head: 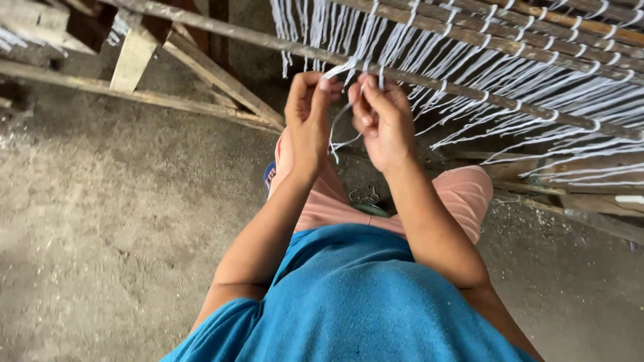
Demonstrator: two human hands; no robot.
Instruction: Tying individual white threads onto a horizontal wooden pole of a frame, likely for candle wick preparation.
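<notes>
My left hand (308,117) and my right hand (384,121) are raised close together in front of a wooden loom bar (469,90). Each pinches white threads (335,134) between thumb and fingers. A loose loop and short ends of thread hang down between the two hands. Many more white threads (537,100) run looped over several parallel wooden bars to the right.
Wooden frame beams (134,57) cross at the upper left over a rough grey concrete floor (114,221). Below the hands are my knees in pink shorts (463,194), a blue shirt (355,302) and a blue sandal (269,174).
</notes>
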